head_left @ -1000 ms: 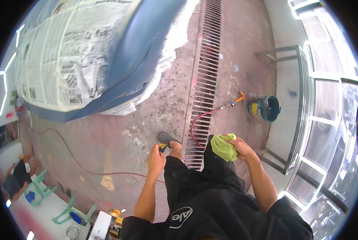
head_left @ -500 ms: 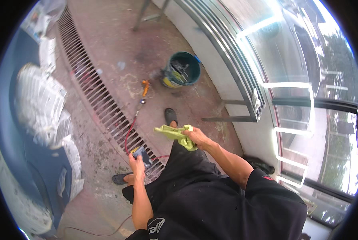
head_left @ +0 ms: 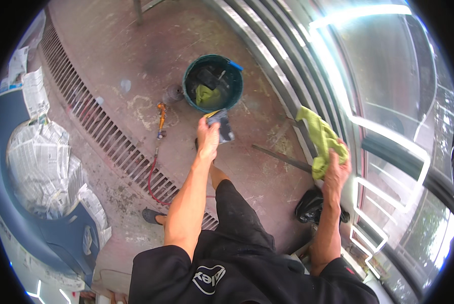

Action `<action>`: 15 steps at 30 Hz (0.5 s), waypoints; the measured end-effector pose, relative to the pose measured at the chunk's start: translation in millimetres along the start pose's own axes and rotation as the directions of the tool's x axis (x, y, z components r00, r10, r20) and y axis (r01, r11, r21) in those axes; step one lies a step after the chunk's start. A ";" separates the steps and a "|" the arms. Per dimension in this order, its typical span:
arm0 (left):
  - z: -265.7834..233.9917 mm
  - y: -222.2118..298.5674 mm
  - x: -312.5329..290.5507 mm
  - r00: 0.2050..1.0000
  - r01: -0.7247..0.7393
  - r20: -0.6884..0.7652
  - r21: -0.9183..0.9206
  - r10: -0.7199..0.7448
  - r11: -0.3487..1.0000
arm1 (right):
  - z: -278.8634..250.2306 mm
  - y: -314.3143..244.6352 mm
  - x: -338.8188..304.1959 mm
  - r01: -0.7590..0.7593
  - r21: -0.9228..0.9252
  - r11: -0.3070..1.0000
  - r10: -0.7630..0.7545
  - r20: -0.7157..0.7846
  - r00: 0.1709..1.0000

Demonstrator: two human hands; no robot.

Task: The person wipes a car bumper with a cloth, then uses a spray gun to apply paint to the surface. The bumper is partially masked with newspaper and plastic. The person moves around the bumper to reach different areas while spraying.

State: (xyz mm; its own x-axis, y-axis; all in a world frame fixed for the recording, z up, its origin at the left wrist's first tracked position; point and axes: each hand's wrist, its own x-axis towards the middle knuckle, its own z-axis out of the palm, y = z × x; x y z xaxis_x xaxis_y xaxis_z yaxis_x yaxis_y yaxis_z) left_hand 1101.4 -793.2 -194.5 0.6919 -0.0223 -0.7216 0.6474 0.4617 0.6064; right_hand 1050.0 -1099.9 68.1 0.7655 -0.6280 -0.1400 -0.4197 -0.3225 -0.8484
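My left hand [head_left: 208, 138] grips a dark grey sheet [head_left: 224, 126] with a yellow edge, which looks like sandpaper. It hovers at the near side of a dark green bucket [head_left: 189, 93]. Inside the bucket lie a green rag [head_left: 206, 95] and a dark block-like piece [head_left: 208, 79]. Out to the right, my right hand [head_left: 337, 169] is closed on a lime-green cloth [head_left: 318, 136], which hangs bunched and folded from the fingers beside the metal rails.
An orange air tool fitting [head_left: 161, 117] on a red hose [head_left: 151, 177] lies by the floor grate [head_left: 105, 126]. At left stands a blue car panel [head_left: 60, 235] covered with newspaper [head_left: 39, 164]. Metal rails [head_left: 282, 55] and a black bag [head_left: 308, 206] are at right.
My left hand has moved forward with the sandpaper, close to the bucket. My right hand has swung out to the right with the cloth. The view has shifted, showing more of the bucket's inside.
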 end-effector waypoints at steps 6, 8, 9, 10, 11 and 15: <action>-14.1 -38.8 84.1 0.941 0.009 -0.313 0.397 0.126 0.918 | 25.6 40.0 33.8 0.115 -0.495 0.861 -0.203 -0.127 0.971; -77.6 -75.3 124.9 0.864 0.049 -0.447 0.529 0.230 0.847 | 35.0 65.2 1.6 0.258 -0.615 0.745 -0.367 -0.056 0.928; -108.8 -86.1 142.9 0.814 0.086 -0.510 0.579 0.278 0.811 | 36.1 80.6 -19.6 0.319 -0.602 0.732 -0.338 0.086 0.937; -134.4 -91.0 156.2 0.799 0.172 -0.542 0.622 0.261 0.764 | 29.0 103.8 -44.9 0.416 -0.646 0.640 -0.279 0.309 0.909; -157.2 -93.6 169.5 0.789 0.257 -0.565 0.663 0.244 0.703 | 34.9 117.8 -73.5 0.378 -0.561 0.736 -0.094 0.469 0.878; -255.5 -128.5 239.7 0.812 0.370 -0.518 0.813 0.269 0.450 | 57.9 178.5 -176.0 0.133 -0.732 0.668 0.662 0.666 0.344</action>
State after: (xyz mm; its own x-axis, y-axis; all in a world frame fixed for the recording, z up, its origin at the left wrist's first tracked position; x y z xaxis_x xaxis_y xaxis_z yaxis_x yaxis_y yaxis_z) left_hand 1102.4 -631.3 -530.7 0.5702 0.5660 -0.5954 0.8071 -0.5210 0.2777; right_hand 868.5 -1006.0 -88.3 0.3106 0.0419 -0.9496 -0.5353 -0.8178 -0.2112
